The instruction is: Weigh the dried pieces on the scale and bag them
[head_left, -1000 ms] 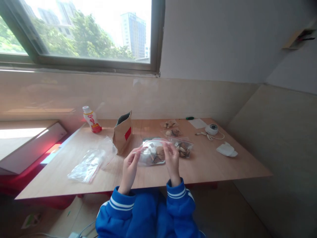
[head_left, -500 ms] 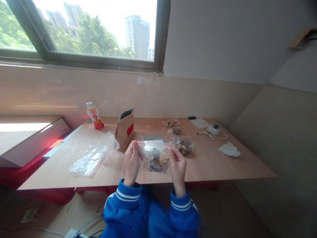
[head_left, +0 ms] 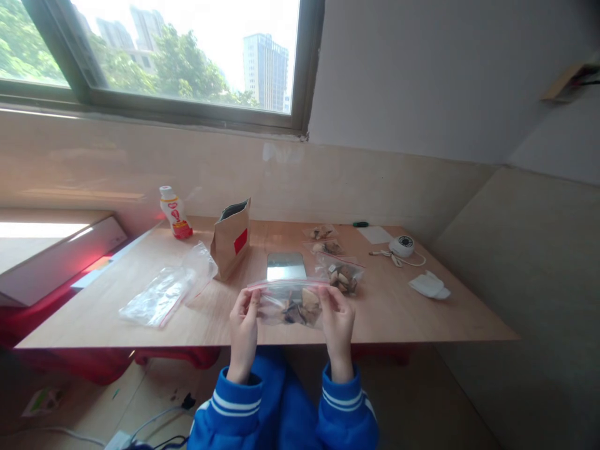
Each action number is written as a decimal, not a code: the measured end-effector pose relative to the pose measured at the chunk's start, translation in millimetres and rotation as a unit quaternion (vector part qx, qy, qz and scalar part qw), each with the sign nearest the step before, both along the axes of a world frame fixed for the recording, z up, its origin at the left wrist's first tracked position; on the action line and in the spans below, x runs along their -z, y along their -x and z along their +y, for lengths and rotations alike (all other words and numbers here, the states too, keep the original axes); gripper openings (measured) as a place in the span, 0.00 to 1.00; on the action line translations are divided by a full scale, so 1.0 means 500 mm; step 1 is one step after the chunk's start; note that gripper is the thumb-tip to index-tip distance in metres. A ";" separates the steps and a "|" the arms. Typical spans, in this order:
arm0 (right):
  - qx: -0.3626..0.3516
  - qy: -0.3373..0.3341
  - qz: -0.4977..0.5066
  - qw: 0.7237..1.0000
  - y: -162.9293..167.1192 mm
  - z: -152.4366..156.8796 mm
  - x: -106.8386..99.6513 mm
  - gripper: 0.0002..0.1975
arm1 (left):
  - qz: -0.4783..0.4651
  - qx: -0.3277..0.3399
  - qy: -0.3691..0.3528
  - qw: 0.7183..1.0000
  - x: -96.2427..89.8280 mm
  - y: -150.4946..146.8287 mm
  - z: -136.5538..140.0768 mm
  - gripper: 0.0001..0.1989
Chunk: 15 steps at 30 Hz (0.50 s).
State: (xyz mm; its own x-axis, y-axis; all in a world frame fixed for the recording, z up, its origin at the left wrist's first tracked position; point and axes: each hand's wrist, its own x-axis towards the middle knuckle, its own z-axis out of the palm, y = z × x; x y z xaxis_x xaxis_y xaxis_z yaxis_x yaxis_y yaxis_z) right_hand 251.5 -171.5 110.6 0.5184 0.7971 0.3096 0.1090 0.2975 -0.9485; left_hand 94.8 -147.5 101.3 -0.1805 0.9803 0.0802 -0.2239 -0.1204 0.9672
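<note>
A clear zip bag with a red seal strip hangs between my hands above the table's front edge, dried brown and tan pieces lying in its bottom. My left hand pinches its upper left corner, thumb on the near side. At the upper right corner my right hand grips it the same way. The bag's top edge is stretched straight. Just behind it lies a flat silvery device, partly covered by the bag. Another filled zip bag rests on the table beyond my right hand.
Two smaller filled bags, the nearer one included, lie farther back. A brown paper pouch stands open-topped at left, near flat clear bags and a bottle. On the right are a white round camera with cable and a crumpled white item.
Both hands have lowered the bag slightly, uncovering more of the silvery device behind it. My left hand has shifted a little left. The view has tilted slightly.
</note>
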 end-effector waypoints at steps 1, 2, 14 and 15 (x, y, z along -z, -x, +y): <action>0.014 0.000 0.010 1.000 0.000 -0.003 0.000 0.18 | -0.001 0.008 0.006 1.000 0.000 -0.001 -0.003 0.19; 0.036 0.001 0.018 0.999 -0.003 -0.006 0.000 0.18 | -0.001 0.023 0.007 1.000 -0.001 -0.003 -0.007 0.19; -0.042 -0.036 -0.226 0.972 -0.037 -0.075 -0.024 0.10 | -0.042 0.153 0.013 0.987 0.035 -0.100 -0.036 0.17; -0.008 -0.029 -0.212 0.977 -0.042 -0.079 -0.020 0.11 | -0.037 0.117 0.012 0.992 0.038 -0.099 -0.037 0.16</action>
